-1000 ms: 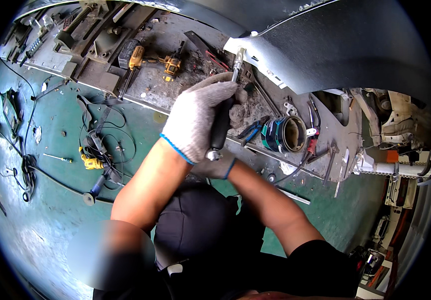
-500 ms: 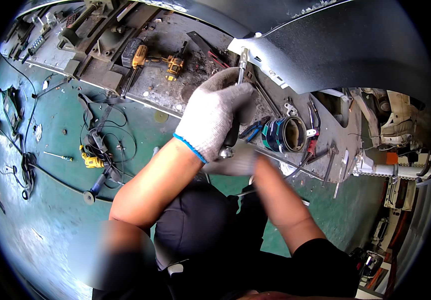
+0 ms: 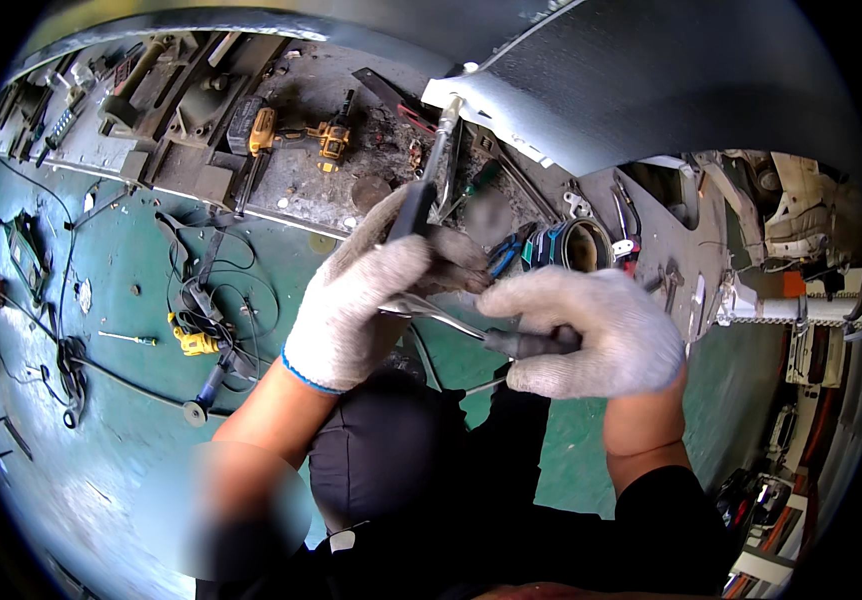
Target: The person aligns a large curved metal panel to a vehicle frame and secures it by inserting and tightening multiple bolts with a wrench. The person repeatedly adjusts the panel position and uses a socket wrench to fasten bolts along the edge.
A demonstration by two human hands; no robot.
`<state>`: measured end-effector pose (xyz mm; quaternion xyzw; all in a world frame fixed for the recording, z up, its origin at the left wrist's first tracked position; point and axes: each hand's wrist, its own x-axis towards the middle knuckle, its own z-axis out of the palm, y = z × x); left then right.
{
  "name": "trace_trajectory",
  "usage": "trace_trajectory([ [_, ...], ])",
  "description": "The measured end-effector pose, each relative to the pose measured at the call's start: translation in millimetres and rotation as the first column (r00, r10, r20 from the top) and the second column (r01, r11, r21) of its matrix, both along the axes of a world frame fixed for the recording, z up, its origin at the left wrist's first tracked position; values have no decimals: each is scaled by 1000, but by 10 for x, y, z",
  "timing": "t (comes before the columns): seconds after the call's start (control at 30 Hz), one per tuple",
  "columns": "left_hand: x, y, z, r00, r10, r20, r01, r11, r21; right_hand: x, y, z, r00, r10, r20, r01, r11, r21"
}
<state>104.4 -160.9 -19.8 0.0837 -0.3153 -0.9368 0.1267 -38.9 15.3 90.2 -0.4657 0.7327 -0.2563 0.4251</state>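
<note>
Slipping looks like the likeliest trouble: the black-handled tool (image 3: 414, 213) runs from the left hand (image 3: 343, 312) up to the pale edge (image 3: 506, 130) of the dark panel (image 3: 691, 90), and a sideways tug low down could swing its tip off that edge or mark the surface. The left hand is closed around the handle near the worktop (image 3: 296, 187), while the right hand (image 3: 616, 330) is curled on a grey-gripped tool (image 3: 531, 344) whose bright metal end reaches the left palm; whether the two tools are joined I cannot tell. If the grey grip is only lightly pinched, a hard pull could twist it free or knock the round can (image 3: 543, 248) just beyond. Compared with half a second ago, the right hand is out from beneath the left and further right, the left hand sits lower and further left in view, more of the black tool shows, and a green-handled item (image 3: 484, 177) is uncovered.
</note>
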Motion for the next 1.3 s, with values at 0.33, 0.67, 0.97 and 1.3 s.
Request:
trace_trajectory([
  [0.33,-216,193,-105,939,333,83,-82,451,-889,622,-507,-2280,936,-315,157,352,820,-451],
  [0.67,-202,-88,-227,983,-72,-168,147,859,490,-137,-137,-775,905,412,-105,-377,892,251],
  [0.97,-372,202,-62,916,328,230,-65,689,-721,366,-763,-2368,956,90,279,-11,961,-275],
  [1.3,-274,-45,-94,999,-38,3,36,964,262,-143,-417,-682,888,459,25,-442,836,326],
])
